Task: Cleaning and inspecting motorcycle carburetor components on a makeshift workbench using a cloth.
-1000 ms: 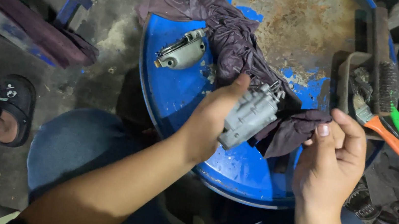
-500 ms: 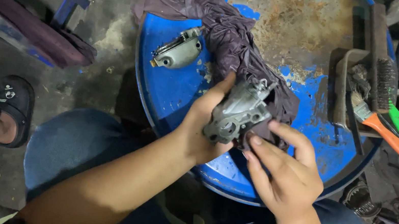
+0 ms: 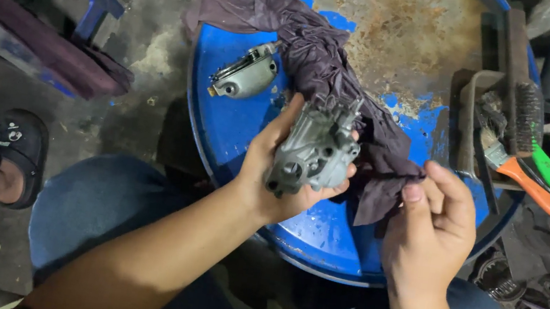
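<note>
Above the blue drum top (image 3: 236, 128), the left hand (image 3: 272, 175) holds a grey cast metal engine part (image 3: 314, 154), with its fingers curled and clamped around the body, thumb on the left side. The part is lifted a little over the drum, near its front edge. The right hand (image 3: 431, 228) pinches one end of a dark purple rag (image 3: 329, 62) between thumb and fingers, which are pressed together on the cloth; the rest of the rag lies across the drum and passes behind the part. The grip looks secure, but I judge some risks: the part seems heavy and maybe oily, so it can slip from one hand and fall on the drum or the floor. The rag can also catch on the small protruding pieces of the part, and a pull can then tug the part from the fingers. A second grey metal cover (image 3: 246, 76) lies beside the rag, so dragging the cloth can push it toward the edge. Brushes (image 3: 527, 177) lie at the right, well apart.
</note>
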